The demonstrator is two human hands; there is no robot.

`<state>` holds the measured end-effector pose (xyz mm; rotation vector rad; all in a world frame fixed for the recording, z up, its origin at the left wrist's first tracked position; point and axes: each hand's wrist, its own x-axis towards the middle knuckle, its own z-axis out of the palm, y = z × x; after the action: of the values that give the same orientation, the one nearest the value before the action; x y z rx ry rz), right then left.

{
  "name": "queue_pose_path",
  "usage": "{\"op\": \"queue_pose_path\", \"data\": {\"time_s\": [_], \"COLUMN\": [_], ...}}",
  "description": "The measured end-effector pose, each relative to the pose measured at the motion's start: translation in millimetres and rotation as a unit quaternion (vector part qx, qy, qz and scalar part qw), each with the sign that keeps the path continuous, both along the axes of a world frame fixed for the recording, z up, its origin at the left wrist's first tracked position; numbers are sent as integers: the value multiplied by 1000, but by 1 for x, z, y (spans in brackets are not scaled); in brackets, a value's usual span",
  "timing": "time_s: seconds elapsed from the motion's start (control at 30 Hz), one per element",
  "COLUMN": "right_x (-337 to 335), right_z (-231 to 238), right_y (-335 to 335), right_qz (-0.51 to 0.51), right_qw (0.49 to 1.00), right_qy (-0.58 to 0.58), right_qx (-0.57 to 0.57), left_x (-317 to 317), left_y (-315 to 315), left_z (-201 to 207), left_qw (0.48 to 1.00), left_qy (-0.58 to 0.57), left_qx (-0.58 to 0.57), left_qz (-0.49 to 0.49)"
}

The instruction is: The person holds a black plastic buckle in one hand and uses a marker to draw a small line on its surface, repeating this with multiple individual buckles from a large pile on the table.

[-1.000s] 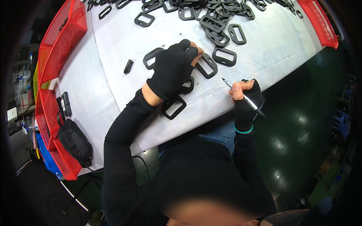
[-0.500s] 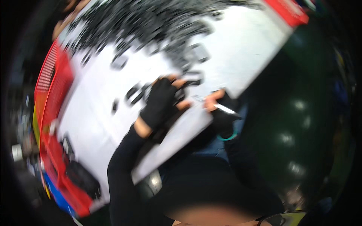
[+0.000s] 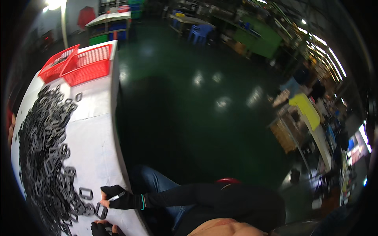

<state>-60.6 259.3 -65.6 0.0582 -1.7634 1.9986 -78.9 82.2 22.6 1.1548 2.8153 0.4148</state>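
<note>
My right hand (image 3: 115, 197), in a black fingerless glove with a teal band at the wrist, is over the white tabletop (image 3: 96, 147) near its edge. Its fingers close round a slim, pale pen-like tool (image 3: 117, 195); I cannot make out its tip. One black rounded rectangular frame (image 3: 101, 211) lies just by those fingertips, and another frame (image 3: 86, 193) is a little farther off. At the bottom edge, my gloved left hand (image 3: 103, 228) is partly cut off, with its visible fingers curled. What they hold, if anything, is hidden.
A long pile of black frames (image 3: 43, 157) covers the table's left side. Two red plastic baskets (image 3: 88, 67) stand at its far end. Dark green floor (image 3: 189, 118) stretches to the right, with a blue chair (image 3: 201, 33) and a yellow-topped bench (image 3: 306, 110) beyond.
The view has swung to the right, bringing the floor and workshop into sight. My left hand now shows only at the bottom edge. The slim tool is still in my right hand.
</note>
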Motion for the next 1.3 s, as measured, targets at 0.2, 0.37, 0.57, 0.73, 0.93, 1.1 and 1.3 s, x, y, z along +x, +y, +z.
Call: {"op": "queue_pose_path", "data": {"time_s": [0.2, 0.37, 0.57, 0.73, 0.93, 1.1, 1.3], "right_x": [1, 15, -7, -7, -5, -12, -10], "right_z": [22, 43, 4, -1, -6, 1, 8], "right_y": [0, 13, -2, -10, 12, 15, 0], "right_qz": [-47, -44, 21, 15, -1, 62, -2], "right_qw": [996, 993, 998, 1000, 998, 997, 999], "right_qy": [64, 107, 12, -2, 52, -1, -11], "right_qx": [33, 23, -50, -14, 26, -46, -51], "left_x": [-16, -32, -47, -62, -50, -50, -60], "left_y": [5, 11, 4, -21, -22, -12, -30], "left_z": [-1, -6, -18, -53, -67, -62, -41], "left_qw": [1000, 999, 997, 996, 986, 961, 934], "left_qy": [16, 23, 28, 2, -11, -121, -212], "left_qx": [1, -5, 11, 52, 155, 240, 237], "left_qz": [-10, -32, -65, -79, -64, 71, 162]}}
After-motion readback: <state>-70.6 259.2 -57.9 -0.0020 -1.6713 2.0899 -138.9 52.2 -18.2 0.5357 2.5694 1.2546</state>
